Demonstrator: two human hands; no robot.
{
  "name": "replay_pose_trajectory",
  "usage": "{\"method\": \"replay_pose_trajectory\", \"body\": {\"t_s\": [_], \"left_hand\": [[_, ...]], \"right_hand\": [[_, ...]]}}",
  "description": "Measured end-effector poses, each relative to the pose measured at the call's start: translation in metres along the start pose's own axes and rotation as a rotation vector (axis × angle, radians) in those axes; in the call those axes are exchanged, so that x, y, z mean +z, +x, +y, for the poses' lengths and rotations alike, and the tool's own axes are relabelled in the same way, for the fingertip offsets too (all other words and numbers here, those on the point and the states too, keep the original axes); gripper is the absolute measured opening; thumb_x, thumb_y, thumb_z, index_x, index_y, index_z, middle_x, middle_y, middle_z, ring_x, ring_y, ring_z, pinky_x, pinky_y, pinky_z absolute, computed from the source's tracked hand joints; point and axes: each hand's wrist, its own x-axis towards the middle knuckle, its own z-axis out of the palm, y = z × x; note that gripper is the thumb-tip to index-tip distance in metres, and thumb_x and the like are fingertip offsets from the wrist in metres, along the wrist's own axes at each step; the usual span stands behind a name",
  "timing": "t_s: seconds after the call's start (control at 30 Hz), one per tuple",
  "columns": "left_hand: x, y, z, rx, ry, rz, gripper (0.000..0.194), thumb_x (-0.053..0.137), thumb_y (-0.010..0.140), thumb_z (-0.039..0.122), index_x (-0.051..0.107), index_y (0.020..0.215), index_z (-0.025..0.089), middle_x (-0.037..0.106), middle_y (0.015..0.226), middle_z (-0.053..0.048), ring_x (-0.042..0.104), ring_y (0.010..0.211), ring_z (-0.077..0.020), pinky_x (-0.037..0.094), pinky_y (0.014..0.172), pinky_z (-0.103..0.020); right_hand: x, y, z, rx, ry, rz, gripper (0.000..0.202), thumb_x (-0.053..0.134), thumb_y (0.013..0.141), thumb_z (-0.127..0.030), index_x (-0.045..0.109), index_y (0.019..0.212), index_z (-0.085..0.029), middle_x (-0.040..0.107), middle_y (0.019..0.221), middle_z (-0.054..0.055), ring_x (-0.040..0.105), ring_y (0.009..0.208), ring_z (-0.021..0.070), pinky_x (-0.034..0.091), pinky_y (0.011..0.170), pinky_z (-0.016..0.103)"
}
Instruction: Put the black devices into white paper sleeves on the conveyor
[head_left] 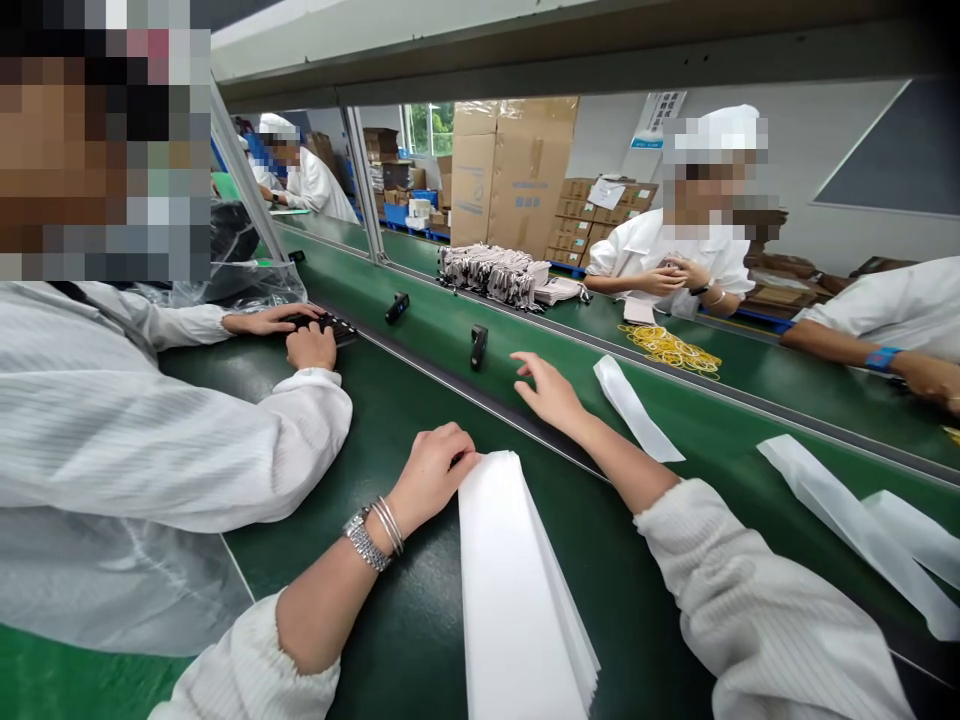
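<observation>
A stack of long white sleeves (510, 580) lies fanned out on the dark green table in front of me. My left hand (437, 465) rests at the stack's top left corner, fingers curled together; what they hold, if anything, is hidden. Over the green conveyor belt, my right hand (551, 390) reaches out with its fingers apart and nothing in them. Just beyond those fingers a small black device (478, 346) stands on the belt. Another black device (397, 307) is farther left. One loose white sleeve (636, 410) lies on the belt to the right of my right hand.
More white sleeves (855, 530) lie on the belt at right. A co-worker's hands (311, 340) touch black items at left. Across the belt are a pile of wrapped bundles (495, 275), yellow bands (671, 348) and another person's hands (675, 278). A metal post (364, 185) rises behind.
</observation>
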Motion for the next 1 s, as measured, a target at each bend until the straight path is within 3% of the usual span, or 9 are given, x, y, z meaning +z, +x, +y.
{"method": "replay_pose_trajectory", "body": {"t_s": [0.13,0.23,0.37,0.43,0.53,0.63,0.73,0.9,1.0], "left_hand": [[0.0,0.001,0.001,0.038,0.039,0.0,0.025,0.044,0.095,0.028,0.058,0.077,0.018,0.06,0.084,-0.001,0.057,0.084,-0.0161,0.036,0.083,-0.033],[-0.001,0.0,0.001,0.044,0.045,0.012,0.027,0.044,0.096,0.029,0.058,0.076,0.018,0.06,0.082,0.0,0.057,0.083,-0.0154,0.035,0.084,-0.034],[-0.001,-0.001,0.001,0.055,0.01,0.011,0.025,0.043,0.096,0.027,0.057,0.078,0.018,0.062,0.08,0.001,0.057,0.078,-0.0143,0.035,0.085,-0.034],[-0.001,-0.001,0.002,0.066,-0.022,0.009,0.022,0.043,0.096,0.025,0.057,0.081,0.019,0.064,0.082,0.001,0.057,0.078,-0.0137,0.035,0.086,-0.034],[-0.002,-0.001,0.004,0.069,-0.04,0.029,0.016,0.044,0.095,0.021,0.056,0.084,0.02,0.062,0.077,0.004,0.055,0.072,-0.0123,0.035,0.087,-0.033],[-0.003,-0.001,0.006,0.088,-0.018,0.064,0.013,0.048,0.093,0.02,0.054,0.082,0.019,0.058,0.076,0.004,0.053,0.074,-0.0127,0.035,0.085,-0.032],[-0.003,-0.002,0.007,0.125,-0.005,0.104,0.012,0.054,0.091,0.022,0.054,0.08,0.019,0.057,0.084,0.001,0.054,0.084,-0.0147,0.035,0.084,-0.032],[-0.006,-0.004,0.012,0.151,-0.021,0.181,0.009,0.059,0.088,0.022,0.058,0.08,0.019,0.054,0.089,0.0,0.053,0.088,-0.0161,0.036,0.084,-0.033],[-0.008,-0.006,0.016,0.176,-0.066,0.218,0.007,0.057,0.088,0.02,0.058,0.081,0.019,0.052,0.092,-0.002,0.052,0.09,-0.0168,0.039,0.085,-0.034]], "right_hand": [[0.031,0.044,-0.018,0.07,-0.088,-0.185,0.055,0.049,0.091,-0.041,0.034,0.143,-0.032,0.059,0.115,0.009,0.056,0.107,0.0263,0.044,0.088,0.039],[0.049,0.074,-0.016,0.208,-0.097,-0.225,0.05,0.049,0.089,-0.053,0.046,0.134,-0.031,0.055,0.12,0.011,0.051,0.115,0.0305,0.04,0.095,0.046],[0.058,0.089,-0.003,0.431,0.166,-0.104,0.022,0.054,0.088,-0.038,0.059,0.105,-0.024,0.053,0.115,0.011,0.053,0.111,0.0297,0.037,0.098,0.05],[0.057,0.084,0.0,0.484,0.262,-0.064,0.017,0.047,0.091,-0.03,0.056,0.103,-0.023,0.055,0.106,0.009,0.058,0.101,0.0264,0.042,0.093,0.049],[0.049,0.063,-0.006,0.503,0.399,-0.055,0.028,0.039,0.091,-0.023,0.043,0.118,-0.025,0.058,0.091,0.003,0.063,0.086,0.0203,0.053,0.078,0.041],[0.032,0.029,-0.024,0.384,0.862,-0.034,0.056,0.05,0.085,-0.023,0.023,0.134,-0.032,0.059,0.091,-0.002,0.067,0.08,0.0166,0.057,0.072,0.036],[0.01,-0.006,-0.045,0.233,1.314,-0.083,0.089,0.071,0.073,-0.026,0.013,0.138,-0.04,0.061,0.096,-0.003,0.069,0.079,0.0182,0.058,0.074,0.039],[-0.004,-0.039,-0.066,0.229,1.376,-0.182,0.106,0.08,0.066,-0.029,0.006,0.141,-0.042,0.06,0.102,0.0,0.069,0.079,0.0205,0.058,0.071,0.041],[0.0,-0.046,-0.074,0.159,1.308,-0.196,0.088,0.079,0.069,-0.034,0.024,0.138,-0.037,0.058,0.108,0.002,0.067,0.088,0.0189,0.055,0.08,0.038]]}}
